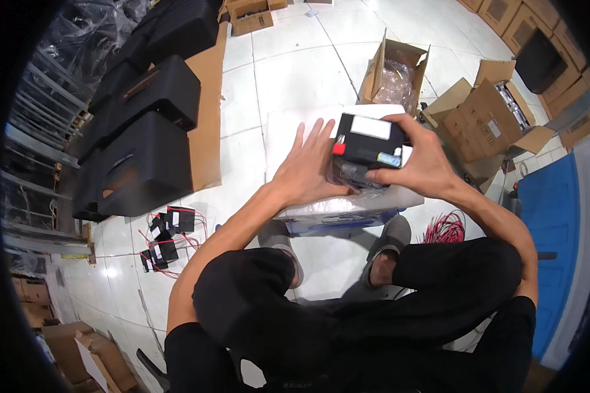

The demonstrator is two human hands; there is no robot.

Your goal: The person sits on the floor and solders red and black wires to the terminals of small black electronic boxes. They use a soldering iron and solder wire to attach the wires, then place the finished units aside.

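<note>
A black box-shaped battery (367, 136) with a white label and a red terminal is in my right hand (421, 157), thumb on the near side and fingers at the far right edge. Beneath it shows dark, clear-wrapped material (351, 173), partly hidden, so I cannot tell what it is. My left hand (308, 164) is beside the battery with fingers stretched out and apart, holding nothing, its thumb by the wrapping. Under both hands is a white, plastic-wrapped block (301, 211) with blue on its near side, set in front of my feet.
Several black batteries with red wires (164, 251) lie on the left floor. A bundle of red and black wires (444, 229) is by my right foot. Black cases (144, 164) stand on cardboard at left. Open cartons (394, 75) are beyond and right, near a blue panel (544, 229).
</note>
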